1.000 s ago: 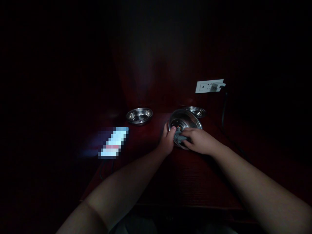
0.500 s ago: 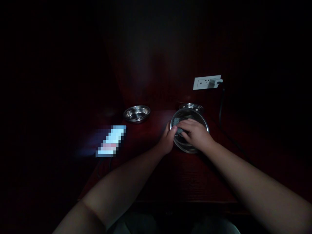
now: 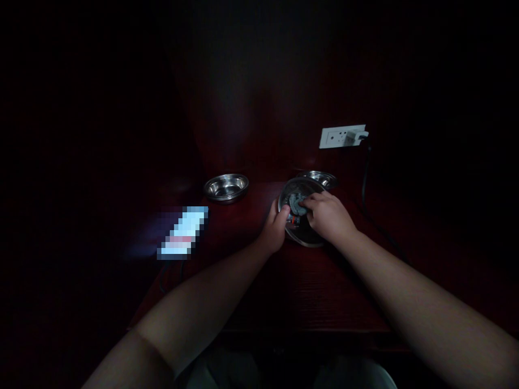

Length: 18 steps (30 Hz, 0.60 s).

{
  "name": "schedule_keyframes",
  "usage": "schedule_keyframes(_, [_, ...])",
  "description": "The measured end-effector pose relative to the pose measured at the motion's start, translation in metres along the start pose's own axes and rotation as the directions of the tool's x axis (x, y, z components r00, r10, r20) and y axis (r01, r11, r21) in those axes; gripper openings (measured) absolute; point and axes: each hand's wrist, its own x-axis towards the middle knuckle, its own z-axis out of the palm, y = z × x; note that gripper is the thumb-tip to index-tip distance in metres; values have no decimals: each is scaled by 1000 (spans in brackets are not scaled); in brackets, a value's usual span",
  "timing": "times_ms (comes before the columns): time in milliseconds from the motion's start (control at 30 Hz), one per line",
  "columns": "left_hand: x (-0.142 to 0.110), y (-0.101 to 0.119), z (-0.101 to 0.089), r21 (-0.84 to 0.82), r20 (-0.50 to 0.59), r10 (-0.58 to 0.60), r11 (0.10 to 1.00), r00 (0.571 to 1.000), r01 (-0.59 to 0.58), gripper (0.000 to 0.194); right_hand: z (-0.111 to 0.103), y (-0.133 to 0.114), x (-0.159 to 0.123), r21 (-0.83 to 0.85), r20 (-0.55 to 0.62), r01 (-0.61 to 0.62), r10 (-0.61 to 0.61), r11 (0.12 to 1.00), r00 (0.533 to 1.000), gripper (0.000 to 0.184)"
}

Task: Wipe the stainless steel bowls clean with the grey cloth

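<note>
The scene is very dark. My left hand (image 3: 274, 226) grips the left rim of a steel bowl (image 3: 302, 236), which is tilted toward me on the dark red table (image 3: 316, 281). My right hand (image 3: 329, 216) is closed on a small grey cloth (image 3: 296, 202) and presses it against the inside of that bowl. A second steel bowl (image 3: 321, 178) sits just behind the held one, partly hidden by it. A third steel bowl (image 3: 226, 187) stands to the left, apart from both hands.
A lit, blurred phone screen (image 3: 182, 232) lies on the table's left side. A white wall socket (image 3: 339, 136) has a plug in it, and a dark cable (image 3: 364, 178) runs down to the table at the right. The table's front edge is near my forearms.
My right hand has moved the cloth from the bowl's near rim up into its upper left inside. The bowl has shifted its tilt slightly. My left hand stays on the rim.
</note>
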Motion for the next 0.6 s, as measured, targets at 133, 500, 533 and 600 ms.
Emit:
schedule_keyframes(133, [3,-1,-1,25,-60,19,1000,998,-18,37,0,2,-3,121,60,12,-20,993,998,25])
schedule_keyframes(500, [4,0,-3,130,-83,151,982,985,-139,31,-1,-12,-7,609,71,200,-304,768,950,21])
schedule_keyframes(533, [4,1,-2,126,-79,153,982,985,-143,30,-1,-12,-7,630,68,190,-297,753,952,22])
schedule_keyframes(600, [4,3,-2,107,-89,152,984,984,-142,30,0,-11,-8,667,59,175,-286,724,957,24])
